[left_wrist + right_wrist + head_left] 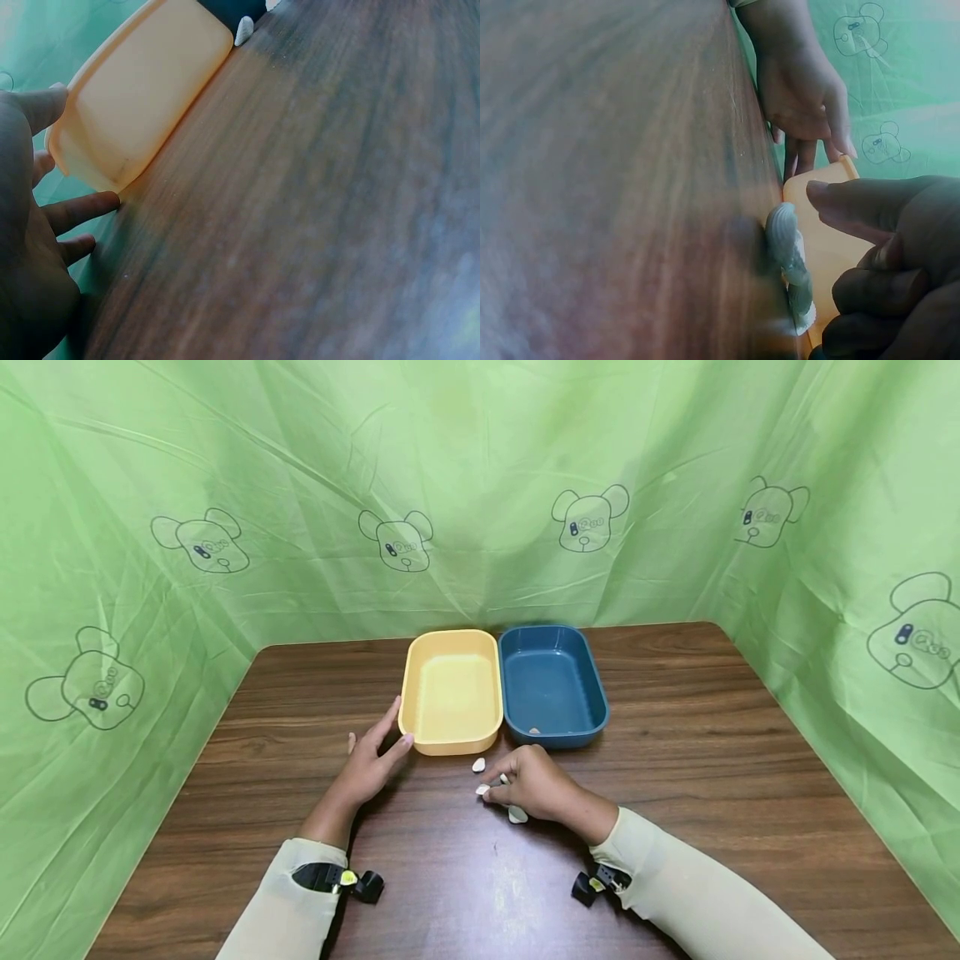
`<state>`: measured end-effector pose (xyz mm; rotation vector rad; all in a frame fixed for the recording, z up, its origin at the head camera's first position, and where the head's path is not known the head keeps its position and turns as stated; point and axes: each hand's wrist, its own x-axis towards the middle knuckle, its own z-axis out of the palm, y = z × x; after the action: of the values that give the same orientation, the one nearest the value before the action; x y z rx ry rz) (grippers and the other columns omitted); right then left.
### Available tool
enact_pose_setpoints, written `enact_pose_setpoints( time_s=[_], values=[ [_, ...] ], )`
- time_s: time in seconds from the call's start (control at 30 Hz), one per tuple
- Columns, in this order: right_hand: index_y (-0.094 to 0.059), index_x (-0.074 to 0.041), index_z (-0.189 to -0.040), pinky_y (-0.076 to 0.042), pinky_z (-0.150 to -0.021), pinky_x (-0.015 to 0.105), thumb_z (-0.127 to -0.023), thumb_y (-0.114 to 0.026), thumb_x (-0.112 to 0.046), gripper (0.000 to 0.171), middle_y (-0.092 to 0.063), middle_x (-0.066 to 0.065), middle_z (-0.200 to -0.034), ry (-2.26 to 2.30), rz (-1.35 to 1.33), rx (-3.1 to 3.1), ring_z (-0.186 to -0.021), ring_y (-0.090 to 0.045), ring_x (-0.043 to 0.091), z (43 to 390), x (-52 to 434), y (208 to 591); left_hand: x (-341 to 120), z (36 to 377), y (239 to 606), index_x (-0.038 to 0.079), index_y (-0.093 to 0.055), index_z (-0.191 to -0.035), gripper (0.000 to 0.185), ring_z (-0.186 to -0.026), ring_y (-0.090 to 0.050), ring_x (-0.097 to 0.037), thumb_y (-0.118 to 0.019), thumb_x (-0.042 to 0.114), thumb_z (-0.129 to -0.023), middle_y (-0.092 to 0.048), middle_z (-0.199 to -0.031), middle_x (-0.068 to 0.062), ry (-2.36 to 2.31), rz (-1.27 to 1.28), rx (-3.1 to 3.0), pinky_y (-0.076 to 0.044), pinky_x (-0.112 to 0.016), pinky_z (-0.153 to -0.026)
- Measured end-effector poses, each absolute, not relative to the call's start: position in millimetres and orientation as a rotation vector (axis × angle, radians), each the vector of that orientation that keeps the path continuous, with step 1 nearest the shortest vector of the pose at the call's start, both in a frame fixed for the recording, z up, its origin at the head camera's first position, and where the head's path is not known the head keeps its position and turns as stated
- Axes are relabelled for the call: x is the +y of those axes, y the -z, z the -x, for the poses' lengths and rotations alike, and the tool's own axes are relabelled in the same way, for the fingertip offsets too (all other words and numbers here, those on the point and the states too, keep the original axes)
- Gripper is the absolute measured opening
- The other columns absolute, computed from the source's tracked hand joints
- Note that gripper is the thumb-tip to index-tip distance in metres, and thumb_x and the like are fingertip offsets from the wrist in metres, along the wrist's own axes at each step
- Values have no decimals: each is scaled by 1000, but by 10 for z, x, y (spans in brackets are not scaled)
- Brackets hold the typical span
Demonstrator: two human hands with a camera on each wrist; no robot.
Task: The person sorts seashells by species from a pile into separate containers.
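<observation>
My left hand [367,768] rests at the left side of the yellow tray [452,748], fingers spread and thumb at its near corner. Over several small white shells, my right hand [536,783] bends its fingers. One shell [482,790] lies right at the thumb and index fingertips; I cannot tell whether they grip it. Another shell [478,765] lies just in front of the yellow tray, and a wider shell [517,815] below the right hand. The right wrist view shows ribbed shells [783,231] beside the thumb [855,201], with the other fingers curled.
A blue tray [557,740] stands against the yellow tray's right side, with a small pale brownish piece [534,731] near its front wall. Both trays stand at the back of the brown wooden table [720,760]. Green curtains [480,435] surround its back and sides.
</observation>
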<state>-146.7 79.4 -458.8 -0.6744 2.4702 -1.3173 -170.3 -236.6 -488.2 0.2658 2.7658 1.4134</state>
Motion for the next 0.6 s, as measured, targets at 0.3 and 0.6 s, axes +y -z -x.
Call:
enact_pose_setpoints(
  time_s=[0.3,0.6],
  values=[
    [-89,-9,-97,-33,-49,17,-88,-87,-4,10,-51,-11,-52,1412,642,2507,-49,-42,-3,1439,782,4528,-2369,1706,4887,28,-21,-177,76,-168,-25,-43,-58,43,-113,-29,-181,-6,-1409,-269,2776,20,-82,-123],
    [-88,-5,-101,-36,-49,24,-90,-86,-6,11,-45,-13,-53,1490,627,2543,-50,-39,-1,1428,772,4495,-2370,1700,4887,33,-19,-177,75,-168,-24,-43,-58,44,-113,-28,-181,-6,-1402,-266,2776,20,-83,-123]
  ],
)
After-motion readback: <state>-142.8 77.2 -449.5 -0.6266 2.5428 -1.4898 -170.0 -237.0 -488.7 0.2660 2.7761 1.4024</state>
